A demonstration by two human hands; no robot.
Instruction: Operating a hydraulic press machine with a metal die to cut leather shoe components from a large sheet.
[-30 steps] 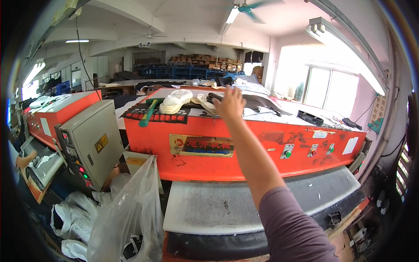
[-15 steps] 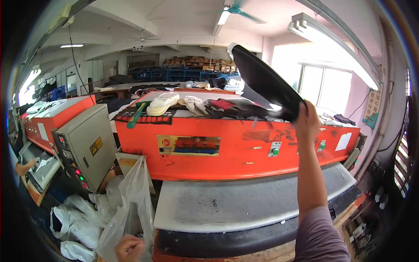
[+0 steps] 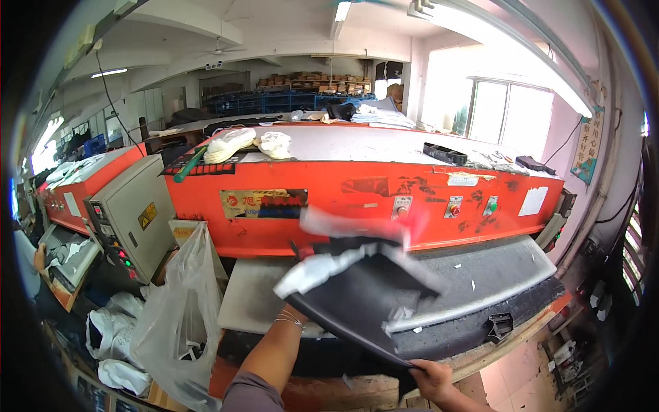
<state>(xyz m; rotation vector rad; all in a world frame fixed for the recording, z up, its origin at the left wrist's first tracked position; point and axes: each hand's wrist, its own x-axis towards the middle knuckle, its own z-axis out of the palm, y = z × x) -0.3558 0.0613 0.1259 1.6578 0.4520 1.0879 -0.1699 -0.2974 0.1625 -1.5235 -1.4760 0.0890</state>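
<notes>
A black sheet, smooth and leather-like, is tilted over the front bed of the orange machine. My right hand is closed around its near right corner. My left hand is at the sheet's left edge, its fingers hidden behind the material; a thin bracelet circles that wrist. Blurred white material lies along the sheet's far edge, with smeared red and white pieces beyond it. I cannot make out whether these are attached to the sheet. Small white scraps dot the grey bed.
On the machine top are white gloves, a green-handled tool and a black frame-like piece. A smaller black frame sits on the front ledge. Left stand a clear plastic bag and a grey control cabinet.
My right hand has come down from above the machine to the front ledge. My left hand has moved right to the sheet. The dark pile and red piece have left the machine top.
</notes>
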